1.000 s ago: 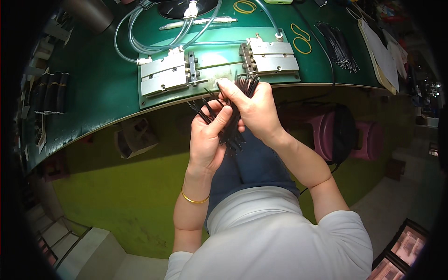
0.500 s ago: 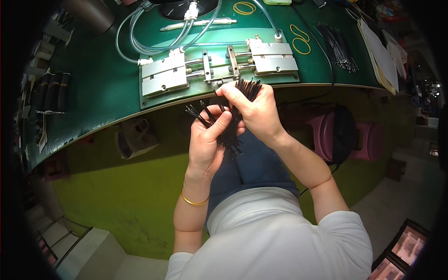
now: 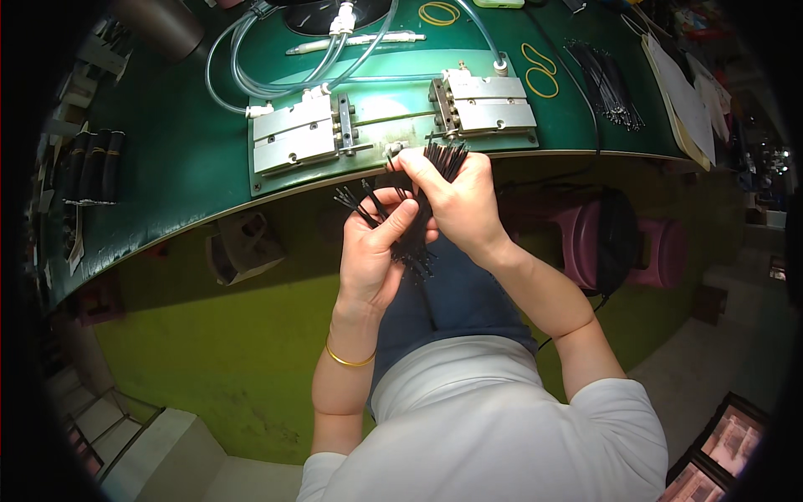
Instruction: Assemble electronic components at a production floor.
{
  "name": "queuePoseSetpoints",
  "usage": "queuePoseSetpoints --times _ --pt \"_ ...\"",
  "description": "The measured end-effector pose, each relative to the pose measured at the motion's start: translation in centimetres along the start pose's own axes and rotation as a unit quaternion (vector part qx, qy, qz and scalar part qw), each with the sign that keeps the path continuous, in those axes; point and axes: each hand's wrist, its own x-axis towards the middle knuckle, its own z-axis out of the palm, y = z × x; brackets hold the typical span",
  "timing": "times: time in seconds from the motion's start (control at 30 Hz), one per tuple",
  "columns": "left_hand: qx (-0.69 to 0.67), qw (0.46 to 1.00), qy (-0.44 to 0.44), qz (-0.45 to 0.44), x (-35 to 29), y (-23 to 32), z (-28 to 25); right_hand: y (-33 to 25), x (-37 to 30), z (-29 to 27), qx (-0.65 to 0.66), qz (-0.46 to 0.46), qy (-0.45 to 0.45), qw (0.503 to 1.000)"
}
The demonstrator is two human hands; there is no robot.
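In front of the bench edge, my left hand (image 3: 368, 251) is closed on several thin black cables (image 3: 353, 205), whose ends fan out past the fingers. Beside it, my right hand (image 3: 464, 205) wraps around a bundle of black cables (image 3: 444, 159) with the ends pointing up. The thumb and forefinger of that hand pinch at a small metal post (image 3: 393, 149) on the fixture's front edge; what sits between those fingertips is mostly hidden. The fixture has a left air cylinder block (image 3: 293, 134) and a right air cylinder block (image 3: 493, 105), their metal jaws drawn apart.
Clear air hoses (image 3: 242, 63) curve behind the fixture, near a white pen (image 3: 355, 42). On the green bench lie yellow rubber bands (image 3: 539, 71), a pile of black cables (image 3: 604, 88) and papers (image 3: 677, 100) at right. Tied black bundles (image 3: 96, 163) lie left. Pink stools (image 3: 577, 243) stand below.
Both cylinder jaws have slid outward, away from each other, opening a wide gap at the middle of the fixture. My hands stay almost where they were, still holding the cables.
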Motion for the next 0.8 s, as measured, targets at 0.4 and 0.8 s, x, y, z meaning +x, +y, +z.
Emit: queuePoseSetpoints --times 0.4,0.8 --pt "0.016 1.0 0.002 -0.009 0.31 0.19 0.11 0.41 0.54 -0.14 -0.007 -0.02 0.001 1.0" --pt "0.007 1.0 -0.003 -0.007 0.23 0.3 0.66 0.3 0.13 -0.39 -0.016 -0.009 -0.033 0.999"
